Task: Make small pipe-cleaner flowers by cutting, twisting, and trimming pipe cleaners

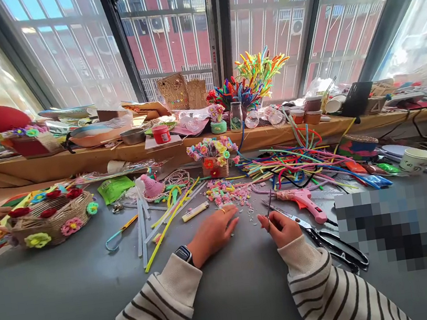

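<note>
My left hand point(212, 232) reaches forward over the grey table point(58, 298), its fingers together at a scatter of tiny pastel beads point(228, 192). What its fingertips pinch is too small to see. My right hand point(281, 227) is closed on a thin dark tool like tweezers point(270, 207), which points up toward the beads. Both arms wear striped sleeves, and a watch sits on my left wrist.
Black-handled scissors point(328, 242) and a pink glue gun point(302, 200) lie right of my right hand. Coloured pipe cleaners point(293, 162) spread behind them. A woven basket with flowers point(52, 217) stands at left. Other people's hands show at both table edges.
</note>
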A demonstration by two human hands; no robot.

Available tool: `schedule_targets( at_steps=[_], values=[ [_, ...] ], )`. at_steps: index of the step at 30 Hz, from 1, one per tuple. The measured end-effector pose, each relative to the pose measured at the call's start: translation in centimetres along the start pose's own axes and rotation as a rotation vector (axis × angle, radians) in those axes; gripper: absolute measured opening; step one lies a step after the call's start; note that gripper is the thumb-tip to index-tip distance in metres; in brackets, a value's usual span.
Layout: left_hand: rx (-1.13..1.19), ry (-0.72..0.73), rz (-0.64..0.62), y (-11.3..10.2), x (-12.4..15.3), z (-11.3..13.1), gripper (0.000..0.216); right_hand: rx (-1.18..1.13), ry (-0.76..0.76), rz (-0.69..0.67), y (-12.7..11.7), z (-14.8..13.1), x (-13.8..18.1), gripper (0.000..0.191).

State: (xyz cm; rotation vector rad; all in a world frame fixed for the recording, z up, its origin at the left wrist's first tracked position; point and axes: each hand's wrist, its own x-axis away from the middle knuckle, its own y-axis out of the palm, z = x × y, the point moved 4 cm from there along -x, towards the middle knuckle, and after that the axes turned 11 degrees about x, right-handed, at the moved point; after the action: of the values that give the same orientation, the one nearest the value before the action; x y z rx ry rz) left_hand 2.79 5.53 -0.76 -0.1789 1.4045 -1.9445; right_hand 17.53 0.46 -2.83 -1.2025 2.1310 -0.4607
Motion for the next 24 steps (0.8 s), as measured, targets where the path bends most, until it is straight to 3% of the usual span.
schedule_targets(
  at_steps=[4,6,9,10,12,15,19,24],
  values=[
    [0.066,0.27,-0.174,1.4,0.0,2.7,0.033,-0.025,0.022,0.052,-0.3,0.3,-0.1,0.04],
    [0.029,0.243,-0.182,1.8,-0.4,2.5,0.035,-0.039,0.035,0.064,-0.3,0.3,-0.1,0.04],
    [-0.095,-0.021,-0.023,1.4,-1.2,0.6,0.041,-0.052,0.066,0.054,-0.3,0.5,-0.1,0.04],
    [-0.11,-0.048,0.001,1.4,-1.3,0.3,0.043,-0.053,0.071,0.05,-0.3,0.5,-0.1,0.039],
    [-0.066,0.066,-0.039,1.6,-1.2,0.7,0.041,-0.049,0.065,0.053,-0.3,0.5,-0.1,0.039],
    [0.027,0.256,-0.218,2.3,-0.8,1.6,0.039,-0.044,0.053,0.064,-0.5,0.3,0.0,0.039],
    [-0.059,-0.028,-0.133,1.6,-1.0,0.1,0.049,-0.091,0.072,0.038,-0.5,-0.1,0.1,0.038],
    [-0.013,0.146,-0.195,2.2,-1.6,0.6,0.043,-0.109,0.065,0.015,-0.3,-0.1,0.2,0.038]
  ],
)
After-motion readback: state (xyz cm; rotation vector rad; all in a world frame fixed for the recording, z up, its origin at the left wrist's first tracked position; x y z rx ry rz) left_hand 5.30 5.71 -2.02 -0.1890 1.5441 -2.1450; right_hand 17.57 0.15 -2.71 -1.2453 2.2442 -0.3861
